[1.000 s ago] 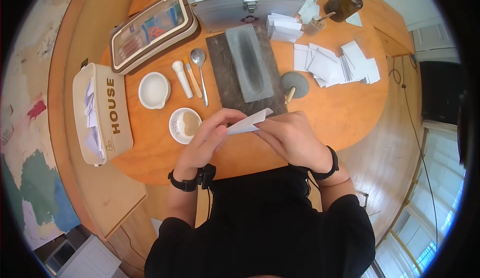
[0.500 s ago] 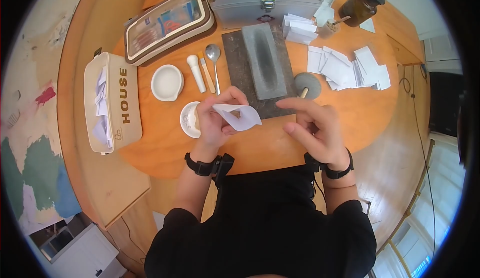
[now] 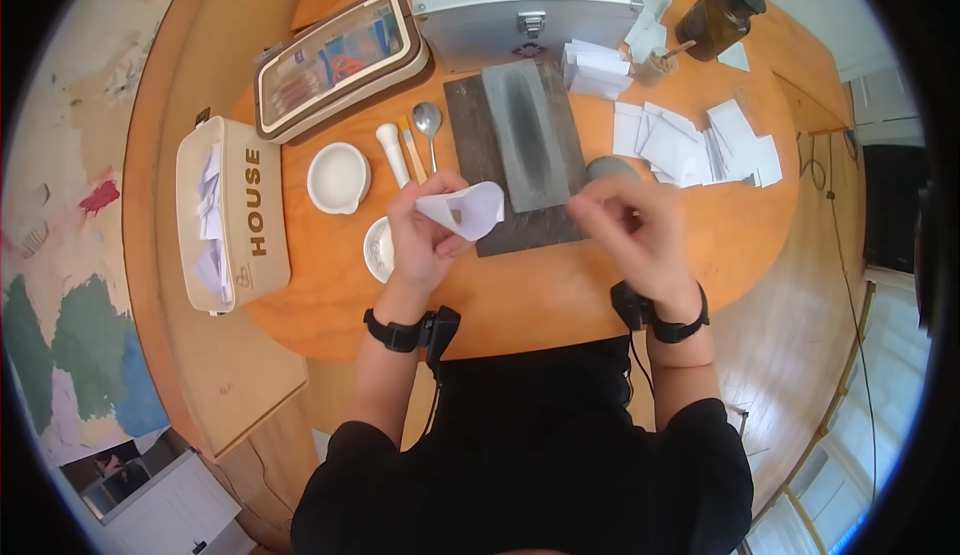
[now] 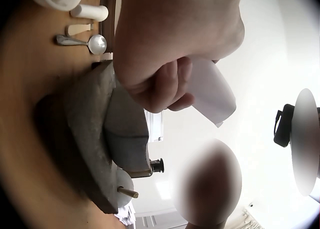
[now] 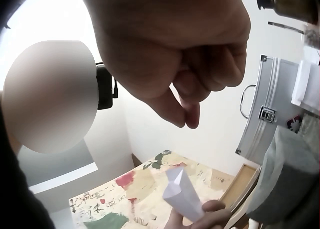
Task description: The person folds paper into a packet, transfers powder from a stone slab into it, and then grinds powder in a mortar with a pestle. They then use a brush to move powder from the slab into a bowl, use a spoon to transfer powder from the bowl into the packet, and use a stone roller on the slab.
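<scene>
The left hand (image 3: 425, 240) grips a folded white paper (image 3: 478, 209), its opening facing up and right in the head view. In the left wrist view curled fingers (image 4: 170, 83) hold the same paper (image 4: 212, 91). To its right, apart from the paper, the right hand (image 3: 645, 240) hangs above the table, blurred. The right wrist view shows this hand (image 5: 185, 63) with fingers curled and thumb and index tips together, nothing visible between them. Beyond both hands a grey stone trough (image 3: 525, 135) lies on a dark slab (image 3: 470, 120). A white dish (image 3: 378, 250) is partly behind the left hand.
A white mortar (image 3: 338, 178), pestle (image 3: 393, 155), brush (image 3: 412, 145) and spoon (image 3: 428, 120) lie left. A metal case (image 3: 530, 15) stands behind; white packets (image 3: 680, 145) and a brown bottle (image 3: 718, 20) are right. A bin (image 3: 262, 220) stands far left.
The hands have separated, leaving the paper in the left hand alone. Its opening has turned into view. The right hand's extended index finger has curled in toward the thumb.
</scene>
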The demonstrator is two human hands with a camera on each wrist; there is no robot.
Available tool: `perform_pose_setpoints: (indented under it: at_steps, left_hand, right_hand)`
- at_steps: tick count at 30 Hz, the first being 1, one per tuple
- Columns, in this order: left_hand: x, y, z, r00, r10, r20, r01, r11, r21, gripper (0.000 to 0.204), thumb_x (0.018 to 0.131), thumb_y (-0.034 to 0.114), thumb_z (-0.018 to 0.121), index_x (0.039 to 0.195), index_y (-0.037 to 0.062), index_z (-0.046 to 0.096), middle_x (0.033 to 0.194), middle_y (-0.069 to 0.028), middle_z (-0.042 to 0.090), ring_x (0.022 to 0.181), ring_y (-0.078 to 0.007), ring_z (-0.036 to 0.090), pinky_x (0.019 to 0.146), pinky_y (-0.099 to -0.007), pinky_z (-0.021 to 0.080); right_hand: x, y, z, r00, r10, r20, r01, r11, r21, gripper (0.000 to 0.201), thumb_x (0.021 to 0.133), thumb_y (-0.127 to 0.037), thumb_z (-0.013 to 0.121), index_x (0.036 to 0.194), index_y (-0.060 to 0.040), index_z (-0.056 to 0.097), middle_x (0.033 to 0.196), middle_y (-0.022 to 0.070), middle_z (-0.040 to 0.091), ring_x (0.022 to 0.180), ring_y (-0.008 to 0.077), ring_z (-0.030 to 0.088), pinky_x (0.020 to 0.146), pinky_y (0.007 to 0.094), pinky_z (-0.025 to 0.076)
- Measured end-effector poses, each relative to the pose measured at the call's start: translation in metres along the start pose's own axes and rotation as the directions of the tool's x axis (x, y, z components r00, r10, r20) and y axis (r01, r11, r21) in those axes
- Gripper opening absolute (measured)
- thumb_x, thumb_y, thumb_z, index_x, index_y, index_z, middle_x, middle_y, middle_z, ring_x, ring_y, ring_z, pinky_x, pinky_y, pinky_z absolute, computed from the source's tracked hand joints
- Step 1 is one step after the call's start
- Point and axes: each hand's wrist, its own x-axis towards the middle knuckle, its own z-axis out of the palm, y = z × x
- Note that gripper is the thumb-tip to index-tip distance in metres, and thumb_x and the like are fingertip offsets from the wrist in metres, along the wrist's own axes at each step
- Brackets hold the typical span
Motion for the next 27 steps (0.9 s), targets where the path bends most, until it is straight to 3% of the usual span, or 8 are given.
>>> perform_pose_setpoints:
  at_steps: [3,6,9,15,17,21,24,27]
  left_hand:
    - [-0.003,0.006,0.002,0.999,0.026,-0.044,-0.029,0.998,-0.057,0.057,0.096,0.061,0.033,0.095,0.0077,0.052,0.075,-0.0014,0.054,0.044,-0.0051,0.030,0.040,-0.0193,0.021]
    - [-0.003,0.004,-0.005,0.999,0.037,-0.040,-0.042,0.991,-0.123,0.056,0.098,0.059,0.030,0.094,0.0072,0.052,0.079,-0.0043,0.060,0.044,-0.0045,0.028,0.040,-0.0184,0.021]
    - [-0.002,0.002,-0.004,0.996,0.023,-0.088,-0.035,0.989,-0.144,0.055,0.099,0.058,0.030,0.092,0.0079,0.051,0.080,-0.0047,0.060,0.044,-0.0048,0.028,0.039,-0.0182,0.021]
    - [-0.008,0.004,-0.005,0.997,0.008,-0.081,-0.013,0.998,-0.056,0.053,0.099,0.057,0.030,0.091,0.0089,0.050,0.072,-0.0034,0.056,0.043,-0.0057,0.028,0.039,-0.0195,0.020]
    - [-0.012,0.009,-0.005,0.995,0.011,-0.100,-0.012,1.000,-0.012,0.053,0.098,0.057,0.032,0.095,0.0088,0.052,0.067,-0.0008,0.051,0.043,-0.0073,0.029,0.040,-0.0206,0.020]
    - [-0.013,0.012,-0.008,0.991,0.027,-0.135,-0.034,0.998,-0.045,0.052,0.099,0.057,0.030,0.090,0.0093,0.049,0.073,-0.0054,0.059,0.041,-0.0051,0.027,0.038,-0.0195,0.020]
    - [-0.004,0.014,-0.002,0.985,0.005,-0.175,-0.020,0.997,-0.081,0.051,0.098,0.056,0.031,0.093,0.0092,0.050,0.074,-0.0055,0.059,0.041,-0.0052,0.027,0.039,-0.0198,0.021]
    - [0.008,0.016,0.009,0.978,-0.028,-0.208,0.011,0.997,-0.081,0.051,0.098,0.056,0.033,0.096,0.0087,0.051,0.075,-0.0052,0.060,0.042,-0.0050,0.028,0.040,-0.0201,0.022]
  right_hand:
    - [0.013,0.033,-0.040,0.954,0.024,-0.300,-0.032,0.999,-0.020,0.008,0.088,-0.009,0.071,0.088,-0.0015,0.067,0.056,-0.0084,0.041,0.052,0.0005,0.035,0.047,0.0207,0.025]
    - [0.040,0.063,-0.076,0.836,0.044,-0.546,-0.019,0.998,0.053,0.018,0.088,-0.010,0.071,0.101,0.0011,0.066,0.059,-0.0077,0.043,0.053,0.0013,0.035,0.049,0.0200,0.026]
    - [0.068,0.063,-0.083,0.860,0.078,-0.505,-0.115,0.992,-0.043,0.036,0.087,-0.013,0.072,0.116,0.0056,0.061,0.061,-0.0050,0.045,0.057,0.0029,0.041,0.052,0.0207,0.030]
    - [0.119,0.127,-0.099,0.941,-0.090,-0.326,-0.042,0.926,-0.375,0.030,0.091,-0.020,0.067,0.109,0.0035,0.067,0.070,0.0084,0.061,0.066,0.0132,0.054,0.061,0.0279,0.044]
    - [0.119,0.126,-0.101,0.927,-0.156,-0.342,0.023,0.932,-0.361,0.026,0.093,-0.020,0.064,0.105,0.0025,0.068,0.077,0.0109,0.064,0.067,0.0158,0.057,0.064,0.0288,0.045]
    - [0.113,0.097,-0.104,0.898,-0.182,-0.401,0.037,0.938,-0.344,0.022,0.096,-0.017,0.059,0.102,0.0027,0.068,0.081,0.0117,0.066,0.069,0.0166,0.058,0.066,0.0292,0.046]
    - [0.098,0.079,-0.104,0.848,-0.245,-0.470,0.080,0.936,-0.344,0.021,0.098,-0.016,0.057,0.103,0.0005,0.069,0.079,0.0051,0.065,0.070,0.0101,0.055,0.062,0.0256,0.043]
    - [0.059,0.030,-0.083,0.855,-0.196,-0.481,0.189,0.980,-0.064,0.020,0.099,-0.013,0.055,0.101,0.0014,0.068,0.080,0.0035,0.064,0.067,0.0070,0.053,0.058,0.0242,0.041]
